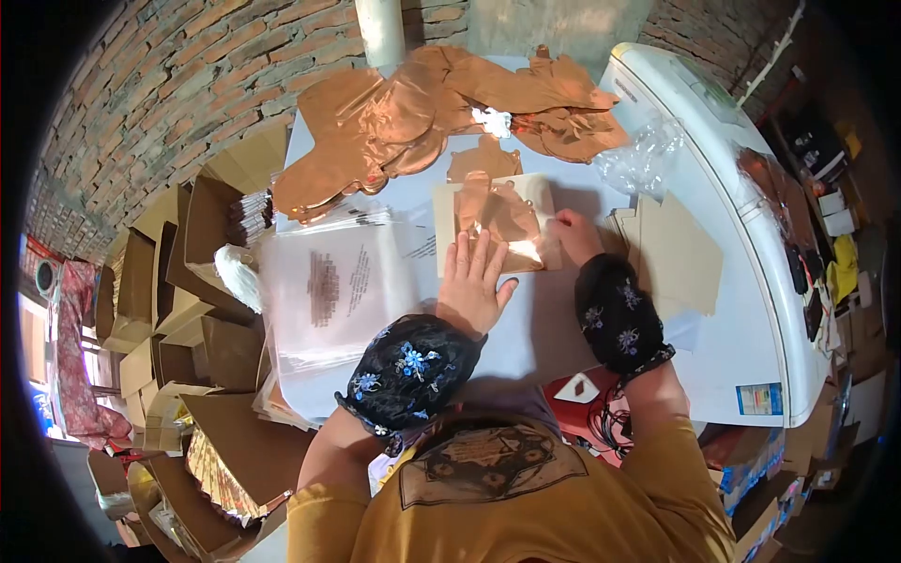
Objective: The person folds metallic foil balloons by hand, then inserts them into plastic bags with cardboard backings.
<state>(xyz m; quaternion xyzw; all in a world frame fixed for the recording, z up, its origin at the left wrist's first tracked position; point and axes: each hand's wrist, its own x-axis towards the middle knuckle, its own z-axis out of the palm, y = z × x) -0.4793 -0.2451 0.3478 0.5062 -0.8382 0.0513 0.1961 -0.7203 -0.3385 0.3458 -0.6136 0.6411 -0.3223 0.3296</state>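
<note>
My left hand (474, 281) lies flat, fingers spread, on a shiny copper foil shape (502, 220) that rests on a tan card (540, 192) on the white table (554, 328). My right hand (572, 235) has its fingers curled at the right edge of the same foil and card; its grip is hidden. Both wrists wear dark flowered sleeve covers. A big heap of copper foil pieces (422, 113) lies at the far side of the table.
A stack of clear plastic bags (328, 291) with printed text lies to the left. Tan cards (676, 253) sit to the right, crumpled clear plastic (648, 155) behind them. A white appliance (751, 216) borders the table's right. Cardboard boxes (188, 328) crowd the floor on the left.
</note>
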